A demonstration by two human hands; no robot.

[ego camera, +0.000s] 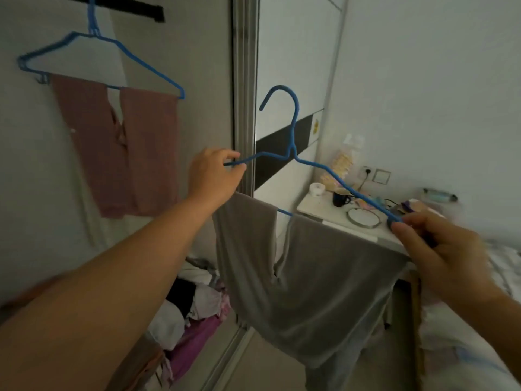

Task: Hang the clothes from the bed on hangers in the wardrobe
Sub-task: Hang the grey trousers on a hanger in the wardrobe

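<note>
Grey trousers (pixel 304 277) drape over a blue hanger (pixel 293 153), held level so they stay balanced. Left hand (pixel 214 176) and right hand (pixel 439 244) each pinch one end, hook (pixel 282 94) up for the wardrobe rail.

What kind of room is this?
Probably a bedroom: a wardrobe with a pink garment on a blue wire hanger, a cluttered white bedside table, and bedding at right.

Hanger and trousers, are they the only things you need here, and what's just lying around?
For the job:
blue hanger, pinched by left hand and right hand
grey trousers draped over it
pink trousers already hung on another hanger

Just lying about:
black mug
round mirror
heap of clothes low down
</note>
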